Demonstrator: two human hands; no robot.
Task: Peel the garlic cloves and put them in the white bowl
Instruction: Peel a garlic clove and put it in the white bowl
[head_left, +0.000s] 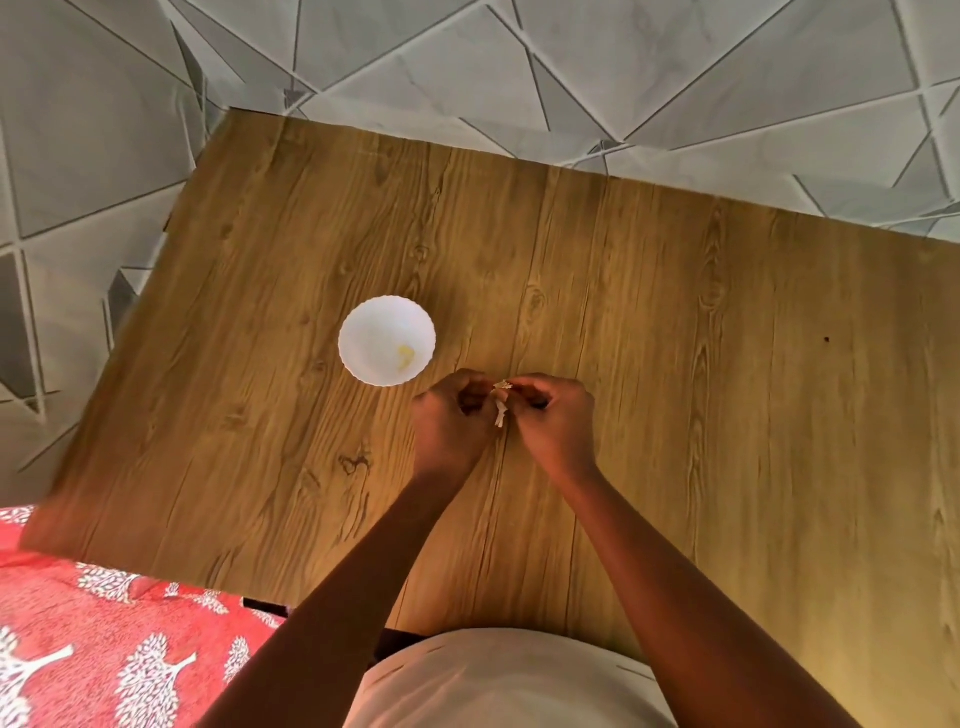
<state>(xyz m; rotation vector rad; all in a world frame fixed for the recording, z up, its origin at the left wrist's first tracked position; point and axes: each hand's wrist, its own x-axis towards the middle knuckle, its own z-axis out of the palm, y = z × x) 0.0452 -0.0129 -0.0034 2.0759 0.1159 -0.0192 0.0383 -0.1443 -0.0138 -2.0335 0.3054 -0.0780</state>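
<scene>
Garlic clove (501, 397) pinched between left hand (451, 415) and right hand (553, 421), fingertips of both curled onto it, held just above the wooden table (675, 338) — likely so one hand steadies while the other strips. Loose strip of papery skin (501, 417) hanging below the fingers. Peeling step apparently mid-way; clove mostly hidden, extent unclear. White bowl (358, 325) just up-left of the hands, near but apart — short drop once bare. Inside: one small pale yellowish piece, probably a peeled clove.
</scene>
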